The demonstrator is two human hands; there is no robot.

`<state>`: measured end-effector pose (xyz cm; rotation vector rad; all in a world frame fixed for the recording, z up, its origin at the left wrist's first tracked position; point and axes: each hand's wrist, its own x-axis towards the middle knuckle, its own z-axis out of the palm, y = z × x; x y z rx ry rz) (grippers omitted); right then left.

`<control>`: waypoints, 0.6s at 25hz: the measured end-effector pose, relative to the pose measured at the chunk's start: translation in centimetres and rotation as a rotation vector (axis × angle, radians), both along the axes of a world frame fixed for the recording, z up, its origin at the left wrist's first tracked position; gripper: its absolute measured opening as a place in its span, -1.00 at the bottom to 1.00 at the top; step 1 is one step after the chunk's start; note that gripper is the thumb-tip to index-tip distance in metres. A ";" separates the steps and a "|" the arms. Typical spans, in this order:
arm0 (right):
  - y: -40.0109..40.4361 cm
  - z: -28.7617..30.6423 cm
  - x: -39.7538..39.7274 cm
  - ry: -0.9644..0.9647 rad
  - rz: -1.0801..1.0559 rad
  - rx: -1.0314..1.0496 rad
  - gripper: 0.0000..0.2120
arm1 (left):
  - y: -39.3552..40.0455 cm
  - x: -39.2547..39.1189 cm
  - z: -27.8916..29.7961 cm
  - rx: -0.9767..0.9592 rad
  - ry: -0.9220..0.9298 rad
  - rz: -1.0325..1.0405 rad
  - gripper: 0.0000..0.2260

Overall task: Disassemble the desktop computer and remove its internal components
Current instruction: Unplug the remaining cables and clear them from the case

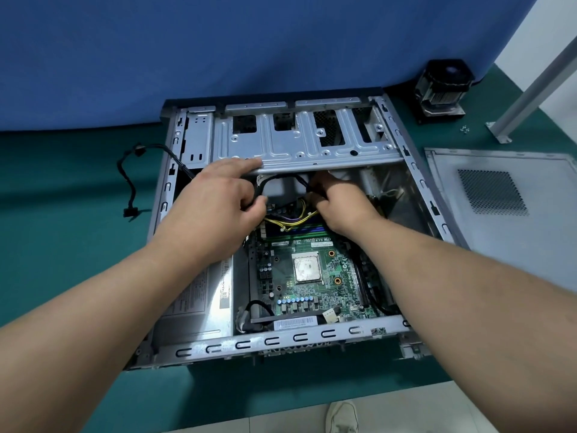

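Both forearms over the open case (pixel 315 334), left hand (pixel 218 198) and right hand (pixel 338 203) each gripping black cables (pixel 271 179); labels unreadable.

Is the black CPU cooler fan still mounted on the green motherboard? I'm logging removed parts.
No: the black CPU cooler fan sits outside the case, leaving the processor bare.

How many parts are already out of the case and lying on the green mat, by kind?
Cooler fan: 1
Side panel: 1
Loose black cable: 1
Screw cluster, too small to count: 1
Total: 4
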<state>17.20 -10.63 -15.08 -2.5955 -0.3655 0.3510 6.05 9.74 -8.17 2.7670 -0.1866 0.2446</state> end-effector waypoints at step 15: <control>-2.7 7.8 -4.8 0.435 0.074 -0.296 -0.66 | 0.2 -0.3 0.2 0.097 0.137 -0.006 -0.67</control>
